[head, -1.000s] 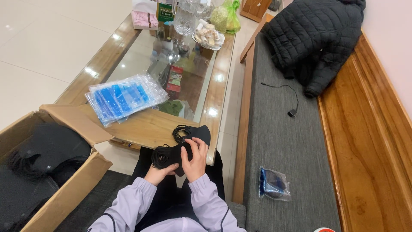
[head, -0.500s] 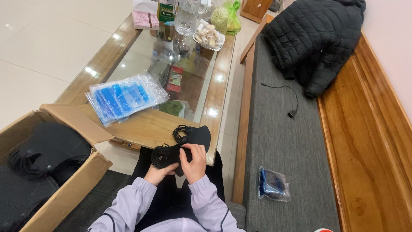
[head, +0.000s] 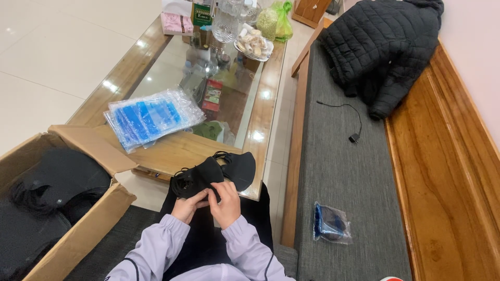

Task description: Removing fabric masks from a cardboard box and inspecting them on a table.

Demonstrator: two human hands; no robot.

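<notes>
A long wooden table (head: 172, 151) with a glass top runs from the centre of the frame to the top, standing on a pale tiled floor (head: 47, 57). Right of it lies a grey bench cushion (head: 338, 171) in a wooden frame, with a black quilted jacket (head: 383, 47) at the upper right, a thin black cable (head: 348, 117) below it, and a small clear packet with blue contents (head: 331, 224) lower down. At the far end of the table stand a glass jug (head: 227, 23), a plate of snacks (head: 253, 44) and a green bag (head: 277, 21). A stack of clear bags with blue fill (head: 151, 117) rests on the near left part of the table. An open cardboard box (head: 78, 208) with black goods inside fills the lower left.

At lower centre, the left hand (head: 187, 205) and the right hand (head: 225, 200) both have their fingers closed on a black face mask (head: 200, 177), held just over the near table edge. The mask is dark, matte and folded, with ear loops showing; a second black mask (head: 238, 167) lies touching it on the table
</notes>
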